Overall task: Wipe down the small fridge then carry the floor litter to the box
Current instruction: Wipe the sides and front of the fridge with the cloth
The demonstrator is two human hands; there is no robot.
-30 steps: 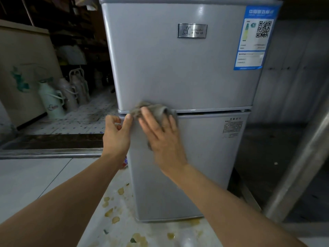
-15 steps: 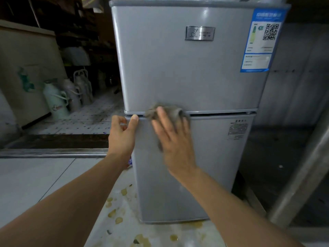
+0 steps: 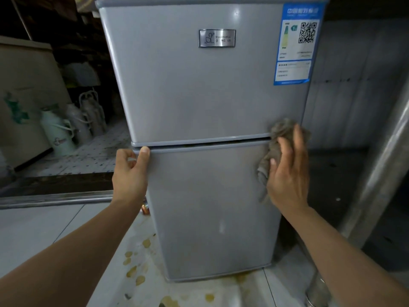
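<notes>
The right hand [image 3: 287, 171] pressed a crumpled grey-brown cloth [image 3: 281, 134] flat against the small silver two-door fridge [image 3: 199, 96], its grip wide, fingers spread and nearly straight over the fabric at the seam between the doors, close to the fridge's right edge. The left hand [image 3: 130, 171] had a narrow grip on the lower door's left top corner, thumb laid on the front face and fingers curled round the side, well apart from the cloth. To wipe well, the pressing palm probably needed even pressure along the seam groove just above it, with the loose tail of cloth hanging below the palm gathered in so it did not drag; the bracing hand looked well placed to stop the cabinet rocking. Yellowish scraps of floor litter [image 3: 132, 271] lay on the pale floor below the left wrist, untouched. The box was nowhere in view, the fridge's sides and top were cut off or hidden, and the blue energy label [image 3: 296, 45] above the cloth was too fine to read.
</notes>
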